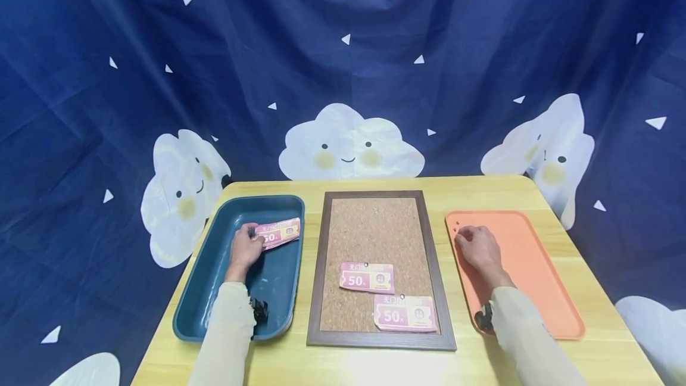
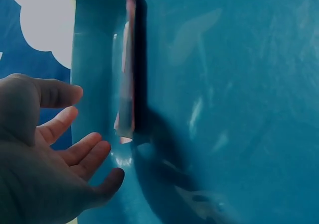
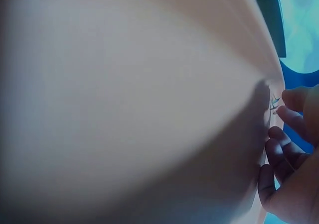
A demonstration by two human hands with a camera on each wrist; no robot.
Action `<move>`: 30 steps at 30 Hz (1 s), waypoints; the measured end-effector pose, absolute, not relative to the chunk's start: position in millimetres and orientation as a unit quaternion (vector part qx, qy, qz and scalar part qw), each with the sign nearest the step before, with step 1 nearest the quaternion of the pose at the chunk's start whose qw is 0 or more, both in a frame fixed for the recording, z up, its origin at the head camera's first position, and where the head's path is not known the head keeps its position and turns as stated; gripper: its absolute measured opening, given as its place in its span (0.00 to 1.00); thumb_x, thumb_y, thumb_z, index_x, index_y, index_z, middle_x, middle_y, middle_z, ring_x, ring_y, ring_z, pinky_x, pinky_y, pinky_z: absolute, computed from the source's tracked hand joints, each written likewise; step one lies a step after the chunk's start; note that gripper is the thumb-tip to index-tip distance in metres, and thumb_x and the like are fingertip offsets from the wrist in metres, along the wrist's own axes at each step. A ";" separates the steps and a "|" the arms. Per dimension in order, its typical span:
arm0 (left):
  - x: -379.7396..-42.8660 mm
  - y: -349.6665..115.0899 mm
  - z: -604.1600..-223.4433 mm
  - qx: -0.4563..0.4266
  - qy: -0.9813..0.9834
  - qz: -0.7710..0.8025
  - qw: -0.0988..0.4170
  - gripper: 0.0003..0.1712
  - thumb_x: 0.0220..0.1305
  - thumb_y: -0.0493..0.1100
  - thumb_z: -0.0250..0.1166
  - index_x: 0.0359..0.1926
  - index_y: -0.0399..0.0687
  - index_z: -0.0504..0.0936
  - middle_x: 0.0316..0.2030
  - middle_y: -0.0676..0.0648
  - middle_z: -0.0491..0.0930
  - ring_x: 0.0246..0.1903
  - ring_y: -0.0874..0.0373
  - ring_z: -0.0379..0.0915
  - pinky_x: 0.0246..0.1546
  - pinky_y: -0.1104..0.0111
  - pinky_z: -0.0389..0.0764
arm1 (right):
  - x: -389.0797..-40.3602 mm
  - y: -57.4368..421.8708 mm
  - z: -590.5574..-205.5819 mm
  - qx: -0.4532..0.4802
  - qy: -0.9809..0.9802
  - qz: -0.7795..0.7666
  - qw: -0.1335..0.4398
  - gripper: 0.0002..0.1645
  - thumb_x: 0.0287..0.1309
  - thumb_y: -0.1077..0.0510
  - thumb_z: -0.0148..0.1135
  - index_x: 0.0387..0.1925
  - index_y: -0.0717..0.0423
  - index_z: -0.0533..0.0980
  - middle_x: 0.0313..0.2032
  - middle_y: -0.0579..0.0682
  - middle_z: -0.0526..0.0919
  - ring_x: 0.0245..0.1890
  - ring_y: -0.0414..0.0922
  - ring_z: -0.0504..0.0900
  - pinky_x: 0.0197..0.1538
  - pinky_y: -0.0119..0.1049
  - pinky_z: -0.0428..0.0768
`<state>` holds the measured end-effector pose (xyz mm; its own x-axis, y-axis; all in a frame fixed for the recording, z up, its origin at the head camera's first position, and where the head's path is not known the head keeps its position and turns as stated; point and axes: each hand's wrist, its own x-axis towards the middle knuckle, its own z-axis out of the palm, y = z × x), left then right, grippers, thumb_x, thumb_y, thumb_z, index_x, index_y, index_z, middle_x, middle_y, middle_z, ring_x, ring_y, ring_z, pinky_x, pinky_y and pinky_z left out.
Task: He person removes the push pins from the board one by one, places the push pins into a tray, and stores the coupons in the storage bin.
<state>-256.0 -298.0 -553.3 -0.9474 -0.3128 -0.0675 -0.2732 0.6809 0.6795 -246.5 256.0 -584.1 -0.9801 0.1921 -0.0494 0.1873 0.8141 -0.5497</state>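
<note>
My left hand [image 1: 245, 250] is at a small stack of pink 50 coupons [image 1: 278, 232] inside the blue basin [image 1: 184, 314]. In the left wrist view, its thumb and fingers are spread apart beside the stack's edge. On the orange tray [image 1: 536, 279], my right hand [image 1: 480, 250] reaches to the far left corner, with several small thumbtacks [image 1: 457, 223] by its fingertips. The right wrist view has thumb and forefinger slightly parted at the tacks [image 3: 274, 103]. Between the hands lies a framed cork board [image 1: 370, 231], bearing an upper coupon [image 1: 367, 279] and a lower coupon [image 1: 405, 313], each with a tack at its top.
Everything stands on a light wooden table [image 1: 429, 195], basin at left, board in the middle, tray at right. A dark blue curtain [image 1: 241, 28] with white clouds hangs behind and around the sides. The basin's walls rise higher than the tray's low rim.
</note>
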 end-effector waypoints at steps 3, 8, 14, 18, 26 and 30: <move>-256.4 -297.3 -549.1 0.159 -0.914 -0.374 0.023 0.28 0.63 0.41 0.56 0.64 0.39 0.67 0.61 0.31 0.67 0.62 0.38 0.62 0.65 0.49 0.61 | -245.5 254.6 -583.2 -0.098 -0.952 0.290 0.013 0.22 0.67 0.49 0.52 0.54 0.57 0.76 0.53 0.63 0.74 0.54 0.61 0.71 0.54 0.59 0.67; -256.5 -294.6 -539.2 0.138 -0.913 -0.384 0.014 0.30 0.67 0.45 0.55 0.68 0.41 0.63 0.65 0.32 0.65 0.66 0.39 0.60 0.67 0.49 0.59 | -245.8 252.7 -580.4 -0.082 -0.953 0.290 0.033 0.25 0.66 0.47 0.53 0.58 0.57 0.73 0.53 0.64 0.77 0.55 0.62 0.72 0.54 0.60 0.68; -255.6 -288.8 -527.1 0.124 -0.913 -0.388 0.001 0.32 0.69 0.47 0.54 0.70 0.43 0.60 0.67 0.34 0.63 0.67 0.40 0.60 0.67 0.49 0.60 | -246.1 250.6 -574.6 -0.069 -0.953 0.296 0.019 0.30 0.67 0.45 0.52 0.64 0.56 0.68 0.59 0.64 0.76 0.61 0.65 0.69 0.59 0.63 0.64; -252.5 -284.1 -522.2 0.122 -0.911 -0.394 -0.010 0.34 0.69 0.49 0.54 0.72 0.45 0.58 0.69 0.35 0.61 0.68 0.40 0.58 0.68 0.47 0.59 | -245.1 249.8 -570.6 -0.058 -0.954 0.295 -0.004 0.33 0.67 0.45 0.51 0.67 0.56 0.65 0.62 0.66 0.72 0.63 0.67 0.67 0.60 0.65 0.63; -245.6 -273.5 -513.8 0.092 -0.916 -0.389 -0.022 0.36 0.69 0.52 0.54 0.74 0.49 0.54 0.71 0.38 0.59 0.69 0.41 0.56 0.68 0.46 0.58 | -242.7 247.8 -565.5 -0.045 -0.952 0.299 -0.048 0.39 0.68 0.39 0.48 0.72 0.55 0.57 0.67 0.68 0.63 0.66 0.69 0.60 0.62 0.66 0.60; -243.4 -264.8 -506.4 0.076 -0.919 -0.387 -0.025 0.38 0.69 0.53 0.55 0.74 0.51 0.54 0.71 0.38 0.58 0.70 0.41 0.56 0.68 0.45 0.58 | -241.2 246.2 -561.7 -0.040 -0.947 0.313 -0.063 0.43 0.67 0.34 0.45 0.74 0.54 0.53 0.68 0.69 0.61 0.67 0.69 0.58 0.65 0.66 0.58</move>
